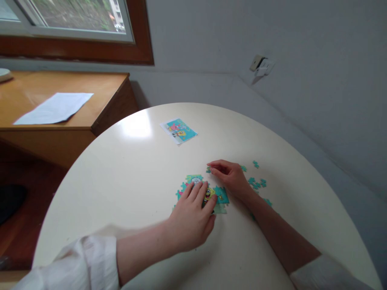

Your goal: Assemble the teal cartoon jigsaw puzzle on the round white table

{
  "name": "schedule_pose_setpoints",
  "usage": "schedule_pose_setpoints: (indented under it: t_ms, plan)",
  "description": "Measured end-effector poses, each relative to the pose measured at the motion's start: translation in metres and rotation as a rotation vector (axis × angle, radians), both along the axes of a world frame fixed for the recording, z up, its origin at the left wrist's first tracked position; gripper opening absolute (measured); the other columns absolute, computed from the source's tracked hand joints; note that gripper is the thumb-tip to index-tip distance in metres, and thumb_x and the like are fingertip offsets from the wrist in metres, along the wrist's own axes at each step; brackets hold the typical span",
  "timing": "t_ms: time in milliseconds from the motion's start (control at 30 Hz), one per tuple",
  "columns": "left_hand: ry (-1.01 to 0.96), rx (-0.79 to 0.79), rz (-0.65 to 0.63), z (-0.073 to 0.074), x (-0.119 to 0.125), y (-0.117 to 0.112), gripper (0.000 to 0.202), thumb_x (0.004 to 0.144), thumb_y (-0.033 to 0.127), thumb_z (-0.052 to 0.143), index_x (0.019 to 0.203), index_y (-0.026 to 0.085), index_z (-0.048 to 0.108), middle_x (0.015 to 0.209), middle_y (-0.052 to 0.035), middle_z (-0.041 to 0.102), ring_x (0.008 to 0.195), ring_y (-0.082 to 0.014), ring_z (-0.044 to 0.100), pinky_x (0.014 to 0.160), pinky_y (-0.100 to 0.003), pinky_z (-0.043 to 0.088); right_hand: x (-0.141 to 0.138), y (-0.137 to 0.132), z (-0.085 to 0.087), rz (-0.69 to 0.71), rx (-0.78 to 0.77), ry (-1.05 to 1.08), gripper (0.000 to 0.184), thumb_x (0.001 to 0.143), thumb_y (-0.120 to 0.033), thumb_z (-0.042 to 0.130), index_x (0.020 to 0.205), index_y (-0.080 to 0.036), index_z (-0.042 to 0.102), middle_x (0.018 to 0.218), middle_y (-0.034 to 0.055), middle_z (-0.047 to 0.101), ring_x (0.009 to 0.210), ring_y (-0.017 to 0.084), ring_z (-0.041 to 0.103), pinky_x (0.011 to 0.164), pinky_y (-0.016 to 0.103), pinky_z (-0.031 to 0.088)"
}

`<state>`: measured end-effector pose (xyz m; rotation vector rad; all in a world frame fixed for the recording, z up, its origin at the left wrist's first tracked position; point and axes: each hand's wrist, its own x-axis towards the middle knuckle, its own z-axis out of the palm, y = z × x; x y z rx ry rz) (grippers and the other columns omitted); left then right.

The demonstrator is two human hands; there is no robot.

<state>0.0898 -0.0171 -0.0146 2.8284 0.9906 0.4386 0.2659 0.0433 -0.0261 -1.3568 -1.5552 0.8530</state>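
Nearest the camera, two forearms come in over the round cream table [127, 169], white sleeves pushed up.

Left hand [190, 219]: flat, palm down, fingers spread slightly, pressing on the partly assembled puzzle [219, 195]. Not gripping anything. It covers the near-left part of the puzzle; teal and yellow cartoon print shows past the fingertips.

Right hand [231, 177]: just beyond and to the right of the left, the two well under an arm's reach apart, not touching. Fingers curled together, tips pinched at a small teal piece [208, 169] at the puzzle's far edge. Cannot tell whether the piece is lifted or lying on the table.

Loose pieces [256, 183]: small teal cluster on the table right of the right hand, a few more beside the right forearm, one stray piece [256, 164] further out.

Mid-table, well apart from the puzzle: reference card [179, 130] with the same cartoon picture, lying flat, face up.

Far left, off the table: wooden desk [99, 92] with a white paper sheet [56, 107] on top. Window [75, 18] with brown frame above it.

Far right wall: white socket [262, 66] with something plugged in.
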Motion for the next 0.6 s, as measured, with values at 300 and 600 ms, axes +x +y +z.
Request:
schedule_pose_setpoints:
  t_ms: [300, 600]
  plan:
    - [-0.011, 0.029, 0.003, -0.0002, -0.0001, 0.0004, 0.042, 0.083, 0.032, 0.045, 0.119, 0.011, 0.051, 0.127, -0.0223, 0.048, 0.118, -0.0344, 0.044, 0.098, -0.050, 0.033, -0.0015, 0.0000, 0.0001, -0.007, 0.012, -0.076, 0.017, 0.072, -0.031, 0.060, 0.077, -0.016, 0.067, 0.071, 0.0033, 0.068, 0.060, 0.014, 0.058, 0.058, 0.026, 0.045]
    - [-0.010, 0.003, 0.003, 0.0015, 0.0003, -0.0001, 0.041, 0.083, 0.031, 0.044, 0.119, 0.011, 0.050, 0.128, -0.0216, 0.047, 0.118, -0.0335, 0.044, 0.098, -0.050, 0.033, -0.0020, -0.0010, 0.0029, 0.006, 0.068, -0.203, 0.012, 0.075, -0.027, 0.057, 0.075, -0.017, 0.064, 0.068, 0.0015, 0.063, 0.059, 0.013, 0.053, 0.056, 0.025, 0.043]
